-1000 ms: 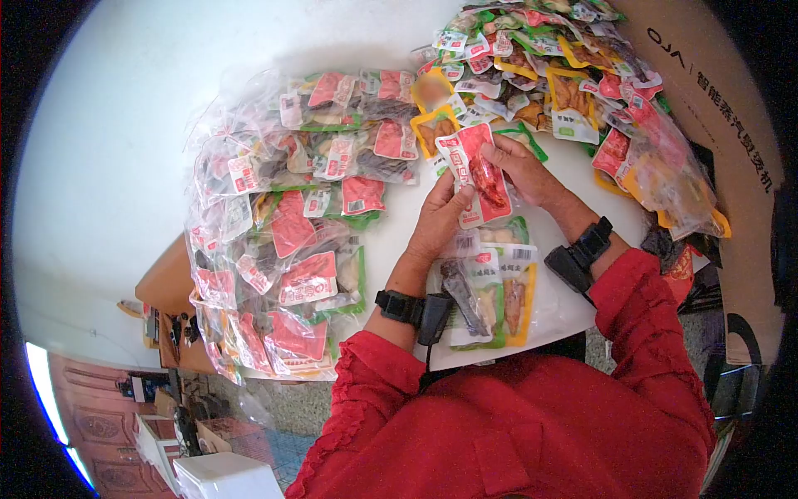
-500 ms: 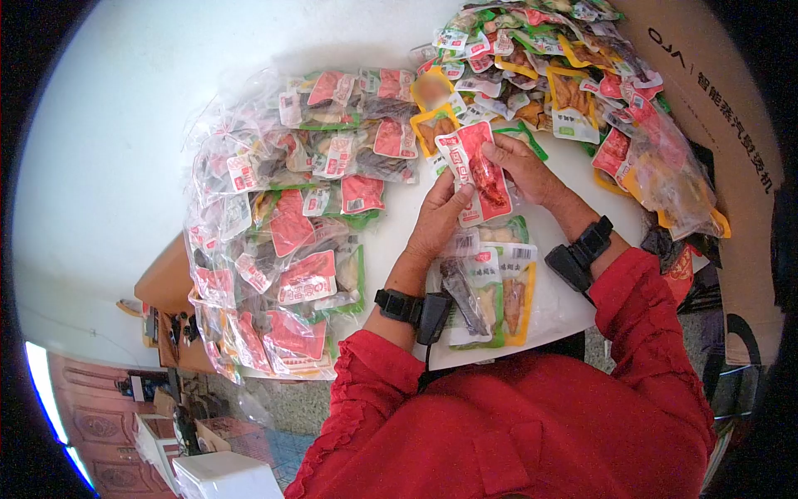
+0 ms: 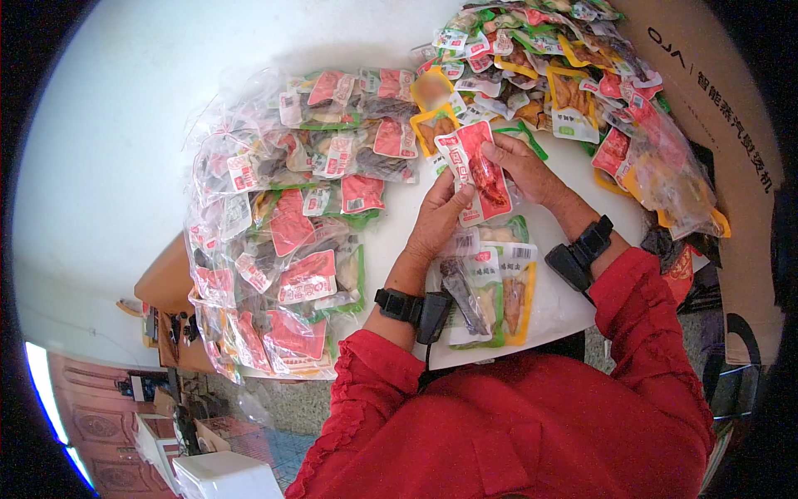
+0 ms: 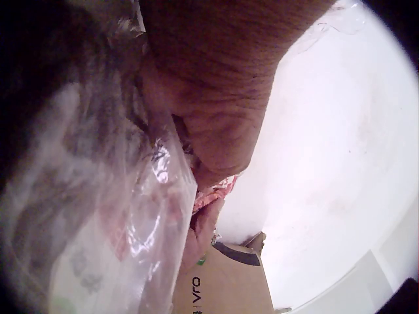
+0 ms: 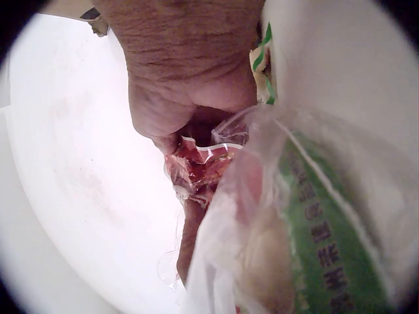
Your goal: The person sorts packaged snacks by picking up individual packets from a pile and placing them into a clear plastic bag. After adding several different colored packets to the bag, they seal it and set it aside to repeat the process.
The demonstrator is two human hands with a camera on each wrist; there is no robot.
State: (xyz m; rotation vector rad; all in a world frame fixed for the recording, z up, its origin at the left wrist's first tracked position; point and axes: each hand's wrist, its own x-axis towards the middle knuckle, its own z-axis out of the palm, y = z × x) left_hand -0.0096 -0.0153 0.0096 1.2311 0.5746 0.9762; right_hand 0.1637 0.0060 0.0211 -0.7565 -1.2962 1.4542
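Both hands hold a red-and-white vacuum food packet (image 3: 485,170) over the white table, its glossy brown-red meat showing through a window. My left hand (image 3: 439,214) grips its left edge, thumb on the front. At its upper right edge, my right hand (image 3: 525,169) pinches it between thumb and fingers. Below the hands lies a clear plastic bag (image 3: 553,303) with a dark-filled, green-edged packet (image 3: 467,297) and a yellow-edged packet (image 3: 516,301) inside. In the right wrist view, clear film and a green printed packet (image 5: 327,242) hang close beside the right hand (image 5: 190,72).
Rows of filled clear bags (image 3: 303,212) cover the table's left side. A heap of loose food packets (image 3: 532,66) stands at the back right, with another filled bag (image 3: 677,179) at its near end. A large cardboard box (image 3: 723,166) borders the right side.
The red packet has turned very slightly in the hands. Both hands and the surrounding bags stay where they were.
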